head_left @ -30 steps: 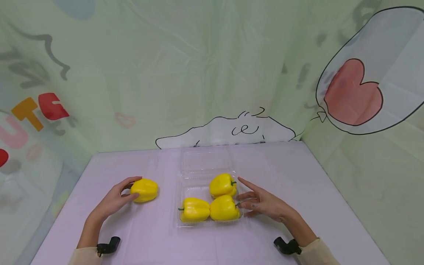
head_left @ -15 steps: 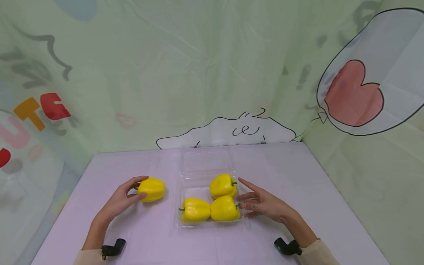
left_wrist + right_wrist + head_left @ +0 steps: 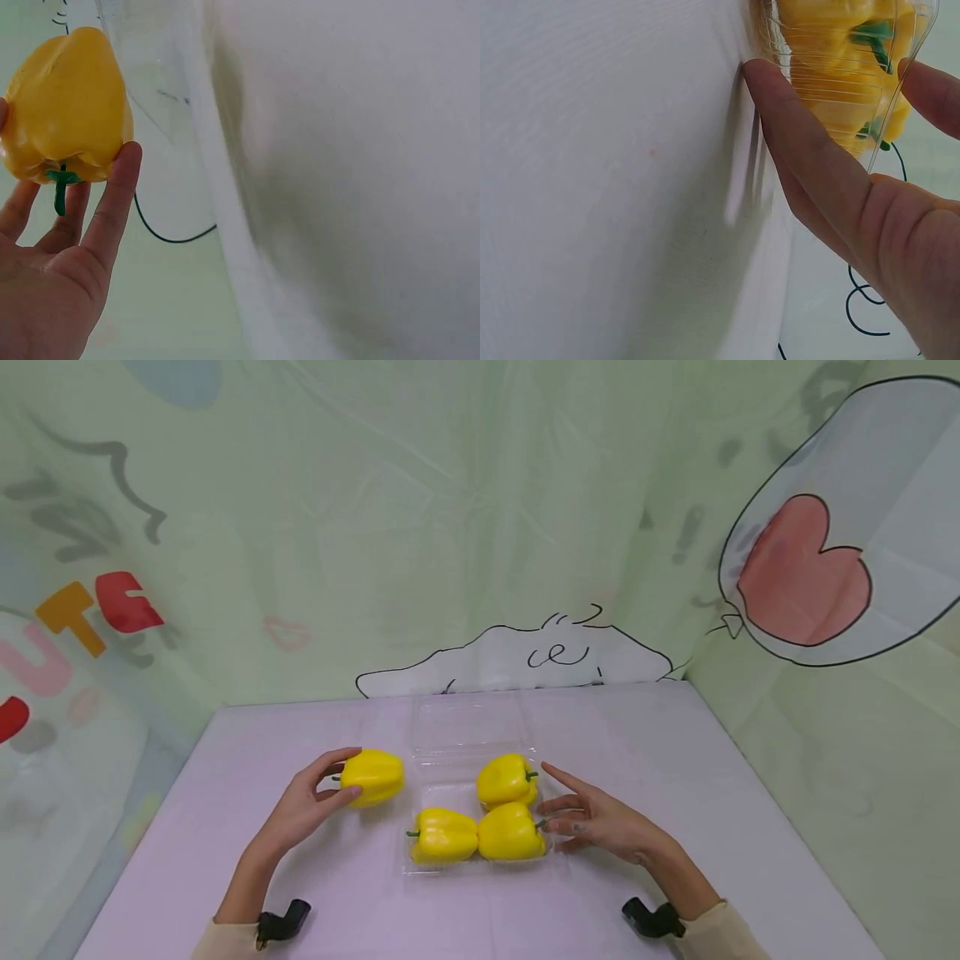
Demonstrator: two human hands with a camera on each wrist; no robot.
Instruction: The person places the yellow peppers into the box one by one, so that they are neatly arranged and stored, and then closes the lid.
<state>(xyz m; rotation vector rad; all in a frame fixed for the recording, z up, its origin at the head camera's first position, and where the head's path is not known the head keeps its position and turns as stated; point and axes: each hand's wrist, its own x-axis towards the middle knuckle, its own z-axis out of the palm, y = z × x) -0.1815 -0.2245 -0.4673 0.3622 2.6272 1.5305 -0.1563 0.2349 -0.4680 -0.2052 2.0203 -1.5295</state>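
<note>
The left grip [image 3: 302,806] grasps a yellow pepper [image 3: 375,777], shifted rightward since the earlier frame to just left of the clear container [image 3: 442,795], whose left wall separates it from three peppers [image 3: 446,837] inside, while the right grip [image 3: 603,827], fingers extended, is at the opposite wall.

Just left of an open clear box [image 3: 442,793], a yellow pepper [image 3: 377,777] is held by the left hand [image 3: 315,797], green stem turned away. Inside the box, three more peppers [image 3: 444,837] are set: two in front, one behind at right.
</note>
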